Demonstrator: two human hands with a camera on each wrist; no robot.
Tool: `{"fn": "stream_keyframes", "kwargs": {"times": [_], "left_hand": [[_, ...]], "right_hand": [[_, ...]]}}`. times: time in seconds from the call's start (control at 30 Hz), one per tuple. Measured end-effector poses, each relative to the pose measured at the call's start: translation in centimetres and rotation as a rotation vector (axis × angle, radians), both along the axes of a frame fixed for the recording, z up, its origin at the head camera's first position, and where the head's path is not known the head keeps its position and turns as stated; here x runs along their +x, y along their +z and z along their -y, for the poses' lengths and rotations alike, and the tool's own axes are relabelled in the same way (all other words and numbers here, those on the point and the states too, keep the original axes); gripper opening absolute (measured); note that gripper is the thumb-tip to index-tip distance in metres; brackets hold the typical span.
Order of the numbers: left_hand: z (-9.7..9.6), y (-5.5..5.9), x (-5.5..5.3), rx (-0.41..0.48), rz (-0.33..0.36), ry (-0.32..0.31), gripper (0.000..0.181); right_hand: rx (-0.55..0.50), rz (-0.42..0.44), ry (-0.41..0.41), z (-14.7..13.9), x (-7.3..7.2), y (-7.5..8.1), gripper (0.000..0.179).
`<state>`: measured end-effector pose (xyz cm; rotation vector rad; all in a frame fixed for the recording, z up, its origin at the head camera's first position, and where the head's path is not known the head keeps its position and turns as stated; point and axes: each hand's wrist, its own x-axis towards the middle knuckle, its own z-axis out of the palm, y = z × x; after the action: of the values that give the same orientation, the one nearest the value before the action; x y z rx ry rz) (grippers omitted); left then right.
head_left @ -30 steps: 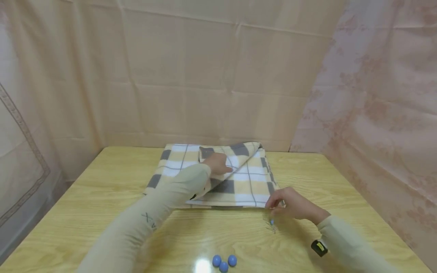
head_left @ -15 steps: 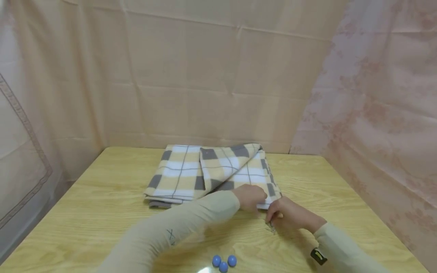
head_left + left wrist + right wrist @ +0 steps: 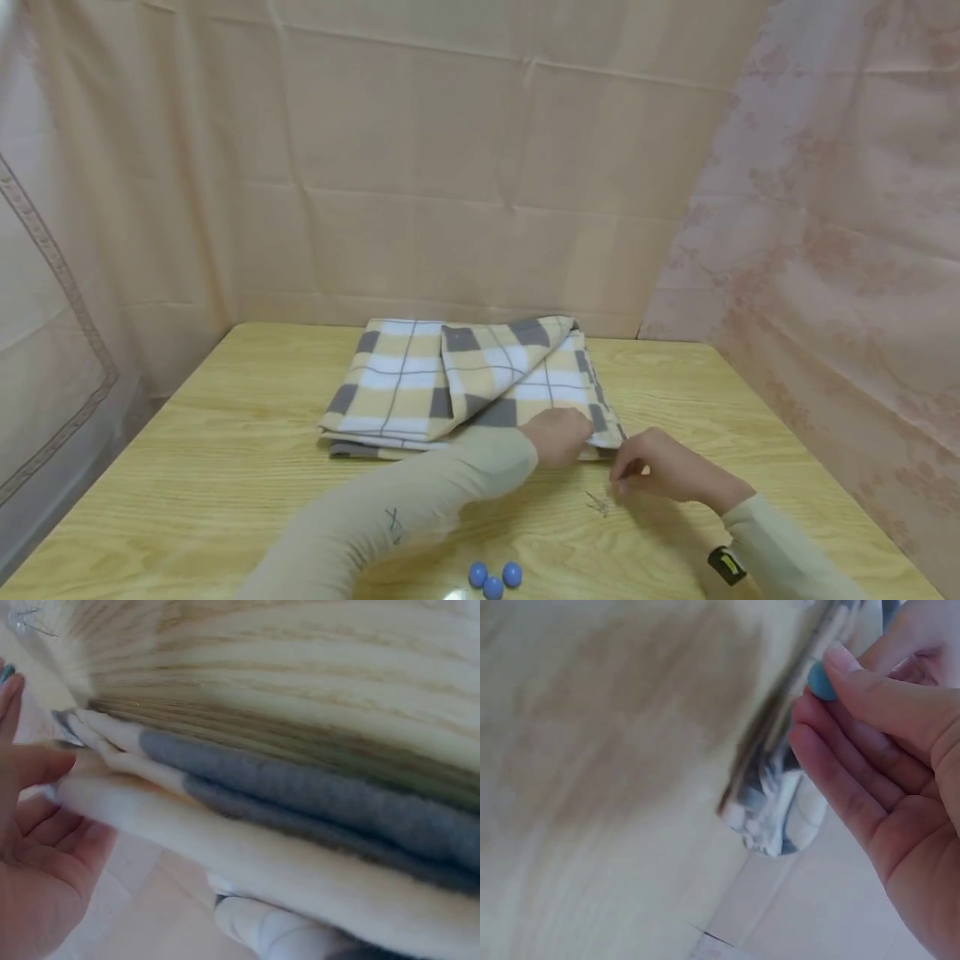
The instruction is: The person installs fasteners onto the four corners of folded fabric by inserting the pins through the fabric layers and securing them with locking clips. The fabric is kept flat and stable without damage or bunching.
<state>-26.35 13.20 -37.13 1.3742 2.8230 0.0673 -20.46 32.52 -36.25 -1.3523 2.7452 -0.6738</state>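
Note:
A plaid blanket (image 3: 397, 371) in beige, white and grey lies folded on the table, its top layer turned back diagonally. My left hand (image 3: 558, 435) is at its front right edge; in the left wrist view the thumb and fingers (image 3: 45, 765) pinch the blanket's layered edge (image 3: 135, 806). Just right of that corner is my right hand (image 3: 660, 467). Between its thumb and fingertips it pinches a small blue, rounded piece (image 3: 821, 681), mostly covered by the fingers. Beneath the right hand, a few thin metal pins (image 3: 597, 503) lie on the wood.
Three blue balls (image 3: 492, 587) sit together near the front of the wooden table (image 3: 247, 500). A beige curtain (image 3: 420, 167) hangs behind the table, and a pink patterned curtain (image 3: 847, 275) hangs along the right side.
My left hand has come from the blanket's middle to its front right edge. The right hand has picked up the blue piece beside the pins and moved slightly right, by the corner.

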Motion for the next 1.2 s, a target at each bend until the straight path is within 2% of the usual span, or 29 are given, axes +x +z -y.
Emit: {"fn": "stream_keyframes", "kwargs": {"times": [0.1,0.23,0.37,0.5,0.6,0.73,0.9,1.2], "left_hand": [[0.0,0.3,-0.9,0.167,0.15,0.064,0.012],[0.7,1.1,-2.4,0.433,0.366,0.148,0.026],[2.1,1.6,-3.8,0.612,0.503,0.241,0.03],[3.3,1.6,-4.8,0.788,0.632,0.345,0.034],[3.8,1.5,-5.5,0.93,0.717,0.39,0.038],[4.1,1.6,-5.8,1.041,0.757,0.422,0.038],[4.3,2.0,-5.4,1.064,0.763,0.45,0.036],[4.0,1.7,-4.5,1.075,0.773,0.44,0.036]], "right_hand": [[-0.024,-0.059,-0.011,-0.1,-0.2,0.6,0.013],[-0.022,-0.142,-0.086,0.2,-0.5,1.3,0.013],[-0.05,-0.23,-0.169,0.9,-1.0,1.4,0.017],[-0.116,-0.33,-0.222,1.8,-1.8,1.3,0.022],[-0.163,-0.404,-0.271,2.5,-2.5,1.4,0.022],[-0.231,-0.476,-0.358,3.9,-3.5,1.7,0.02],[-0.312,-0.531,-0.405,5.4,-4.5,1.5,0.019],[-0.348,-0.479,-0.443,5.6,-4.6,0.9,0.016]]}}
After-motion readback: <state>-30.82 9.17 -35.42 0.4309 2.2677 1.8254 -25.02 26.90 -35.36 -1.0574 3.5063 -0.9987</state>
